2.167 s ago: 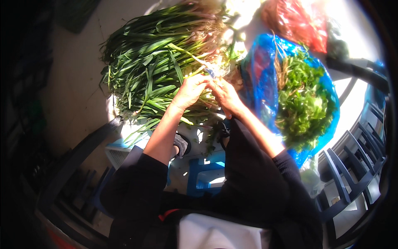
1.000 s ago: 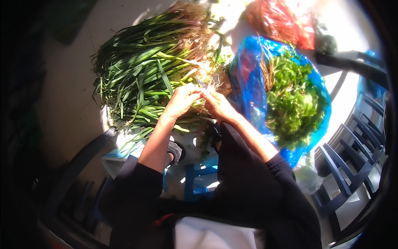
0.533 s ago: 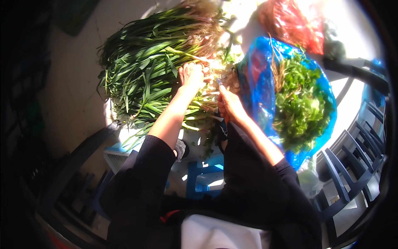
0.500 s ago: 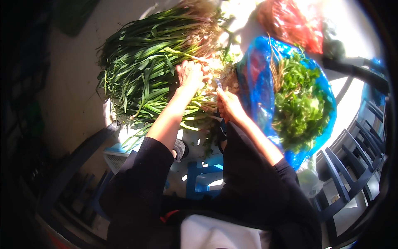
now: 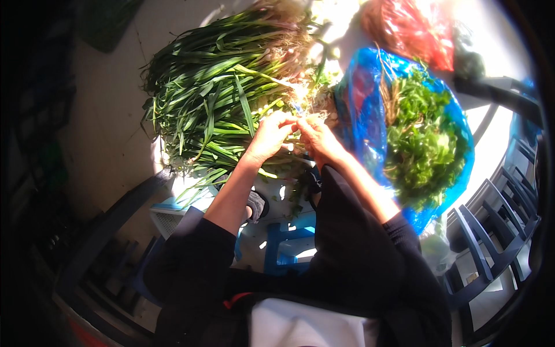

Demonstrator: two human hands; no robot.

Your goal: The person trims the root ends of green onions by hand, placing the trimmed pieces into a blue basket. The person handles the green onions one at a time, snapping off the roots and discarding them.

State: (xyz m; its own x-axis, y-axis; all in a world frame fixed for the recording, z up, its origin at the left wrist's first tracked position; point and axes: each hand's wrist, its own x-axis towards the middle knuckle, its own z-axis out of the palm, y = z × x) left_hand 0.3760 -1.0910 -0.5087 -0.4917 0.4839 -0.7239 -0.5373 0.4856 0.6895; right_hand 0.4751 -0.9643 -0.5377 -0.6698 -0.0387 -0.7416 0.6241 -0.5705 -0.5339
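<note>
Left hand: the left hand (image 5: 267,137) sat just left of the frame's centre, fingers curled narrowly around a pale stalk end of the greens; the forearm ran down and left to a black sleeve.
Right hand: the right hand (image 5: 317,136) was beside it, just right of centre, fingertips touching the left hand's, pinched on the same small stalk; exactly how much it gripped could not be told in the glare.
Held stalk: the stalk (image 5: 295,118) lay between the two hands, a whitish rooty end in bright sun, too washed out for detail.
Long-leaved greens: a big pile of long green leaves (image 5: 214,92) filled the upper left and upper centre, leaf tips to the left, pale roots to the upper right, its near edge touching the left hand.
Blue bag: a blue plastic bag (image 5: 361,110) lay open at the right of centre, just beside the right hand.
Leafy trimmings: a heap of shorter leafy greens (image 5: 425,144) rested inside the blue bag, on the right side.
Red bag: a red plastic bag (image 5: 413,29) was at the top right, above the blue one.
Stool: a blue plastic stool (image 5: 286,243) showed at lower centre, under the arms.
Chairs: dark slatted chairs (image 5: 491,231) stood at the lower right edge.
</note>
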